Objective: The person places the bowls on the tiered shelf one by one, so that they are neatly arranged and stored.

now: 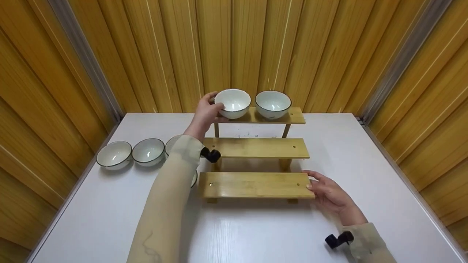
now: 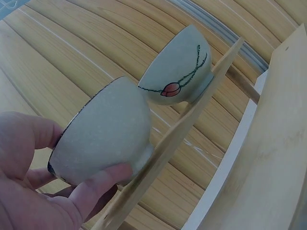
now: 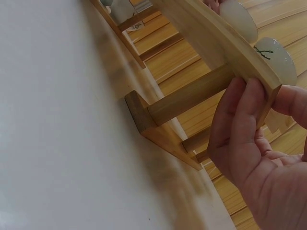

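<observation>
- Head view: left hand (image 1: 206,114), fingers curled, grips one bowl (image 1: 233,104) atop the rack (image 1: 256,185).
- Right hand (image 1: 331,193) pinches the rack's right end.
- Second bowl (image 1: 273,105) shelved; other bowls (image 1: 148,153) left of the rack, unshelved.

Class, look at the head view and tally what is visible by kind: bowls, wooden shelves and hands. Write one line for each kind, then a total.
Bowls: 6, two of them partly hidden by the left sleeve
Wooden shelves: 3
Left hand and right hand: 2
Total: 11
</observation>
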The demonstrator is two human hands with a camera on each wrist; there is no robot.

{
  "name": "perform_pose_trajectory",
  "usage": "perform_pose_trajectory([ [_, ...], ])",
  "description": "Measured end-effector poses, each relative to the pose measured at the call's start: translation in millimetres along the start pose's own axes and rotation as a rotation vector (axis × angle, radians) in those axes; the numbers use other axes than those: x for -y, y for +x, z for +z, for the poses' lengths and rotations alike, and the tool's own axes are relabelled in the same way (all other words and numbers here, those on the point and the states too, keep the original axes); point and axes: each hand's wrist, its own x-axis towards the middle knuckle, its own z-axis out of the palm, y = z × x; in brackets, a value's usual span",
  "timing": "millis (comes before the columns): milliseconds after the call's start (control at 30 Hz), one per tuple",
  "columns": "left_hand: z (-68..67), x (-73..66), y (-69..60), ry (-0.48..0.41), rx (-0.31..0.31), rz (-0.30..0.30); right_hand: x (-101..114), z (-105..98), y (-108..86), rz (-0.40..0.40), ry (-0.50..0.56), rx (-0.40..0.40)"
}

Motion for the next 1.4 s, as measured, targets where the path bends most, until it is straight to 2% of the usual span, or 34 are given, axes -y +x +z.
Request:
perform_pose_trajectory([
  [267,6.3,3.0,0.4,-0.048,0.017,-0.025,-0.4,0.8,0.4,-0.005,0.001,0.012],
  [500,3.0,5.1,0.4,-0.083,0.044,-0.035,0.3,1.8,1.6,0.028,-0.018,-0.049],
  [700,-3.4,8.6,-2.9,-0.12,0.042,-0.038,-0.9,2.2,3.6,0.013,0.017,-0.022],
  [933,-21.5,13.4,-13.9,-0.158,0.03,-0.011,-1.8,1.2,4.2,0.026,-0.017,-0.049],
  [1067,-34.9,16.0,-23.0,-0.165,0.009,0.026,-2.1,0.6,4.1,0.024,-0.022,-0.046],
  [1233,-52.2,20.1,-39.1,-0.169,-0.007,0.084,-2.8,0.1,4.1,0.005,-0.012,-0.017],
  [1400,-68.9,23.8,-61.2,-0.165,0.001,0.12,-2.8,-1.1,4.3,0.008,-0.018,-0.023],
])
